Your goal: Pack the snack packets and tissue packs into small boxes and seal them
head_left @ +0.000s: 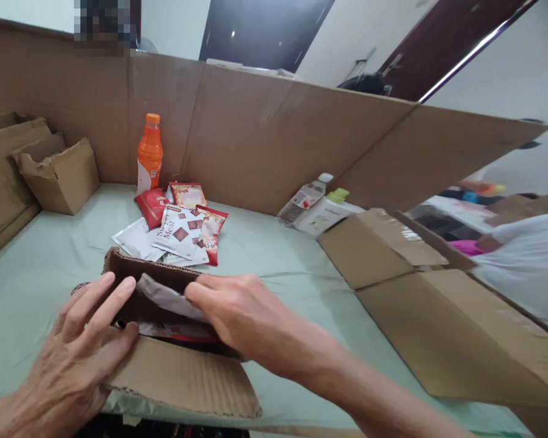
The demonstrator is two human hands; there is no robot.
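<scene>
A small open cardboard box [182,377] sits at the near edge of the green-covered table, its front flap folded outward. My left hand [89,334] grips the box's left side, fingers stretched over the rim and thumb at the opening. In the opening, my right hand [232,307] pinches a white packet [171,301], which leans inside the box. Below that packet another white and red packet [178,331] shows, partly hidden. Just behind the box lies a pile of white packets [178,234] and red snack packets [212,231].
An orange drink bottle [150,155] stands behind the pile. A clear bottle [304,198] and a white bottle with a green cap [326,213] lean against the cardboard wall [256,140]. Cardboard boxes stand left [64,173] and right [438,316]. A person is partly visible behind the wall.
</scene>
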